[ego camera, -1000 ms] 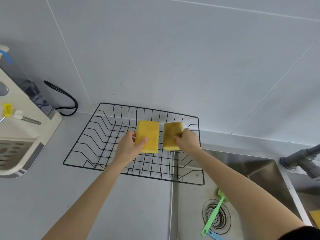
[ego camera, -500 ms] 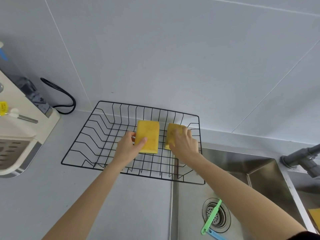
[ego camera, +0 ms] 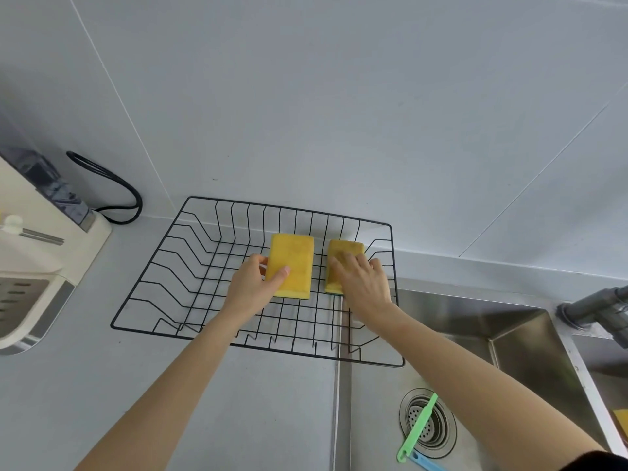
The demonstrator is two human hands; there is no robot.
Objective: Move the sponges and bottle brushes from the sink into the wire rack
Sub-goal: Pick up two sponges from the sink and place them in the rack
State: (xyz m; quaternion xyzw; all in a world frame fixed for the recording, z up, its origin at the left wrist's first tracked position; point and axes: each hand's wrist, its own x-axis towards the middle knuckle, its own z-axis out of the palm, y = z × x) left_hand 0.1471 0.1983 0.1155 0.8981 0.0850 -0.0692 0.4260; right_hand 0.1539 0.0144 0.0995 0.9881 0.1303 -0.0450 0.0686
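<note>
From the head camera, both hands were down in the black wire rack (ego camera: 163, 266), which sat on the grey worktop (ego camera: 102, 385) with its right end hanging over the edge of the steel sink (ego camera: 509, 334). The left hand (ego camera: 253, 288) was closed around the near left edge of the left sponge (ego camera: 292, 263), thumb lying on its yellow top and the fingers tucked beneath its side. The right hand (ego camera: 363, 283) lay flat and spread over the right sponge (ego camera: 341, 256), fingers resting on its top rather than curled round it; whether it had any real grip on it I could not tell. The two sponges lay side by side, a little apart, toward the back right of the rack. Down in the sink, a green bottle brush (ego camera: 419, 426) lay slanted across the round drain (ego camera: 428, 424), and the end of a blue brush (ego camera: 426, 464) showed just beside its lower tip. A further yellow sponge (ego camera: 622, 423) peeked in at the far right edge, in the second basin. A grey tap (ego camera: 598, 307) stood behind the sink, and a cream appliance (ego camera: 37, 266) with a black cord (ego camera: 112, 185) sat at the left.
</note>
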